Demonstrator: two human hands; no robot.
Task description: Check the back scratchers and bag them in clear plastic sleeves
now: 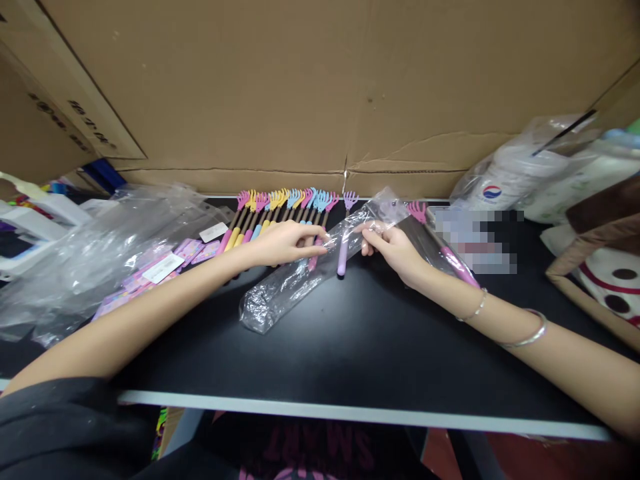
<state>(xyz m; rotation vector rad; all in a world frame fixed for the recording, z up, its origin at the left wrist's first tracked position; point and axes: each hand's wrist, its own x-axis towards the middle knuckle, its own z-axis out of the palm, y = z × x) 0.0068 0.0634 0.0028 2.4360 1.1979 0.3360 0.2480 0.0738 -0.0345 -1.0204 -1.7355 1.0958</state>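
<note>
The right hand is pinching the clear bag near its upper end; the left hand is hovering at the bag, thumb and fingers slightly parted, whether gripping film I cannot tell. The bag is lying slantwise on the desk, overlapping 1 lavender scratcher. Light, even tension between the 2 hands would likely be keeping thin film smooth. The black desk is shining softly; a cardboard wall is rising behind.
</note>
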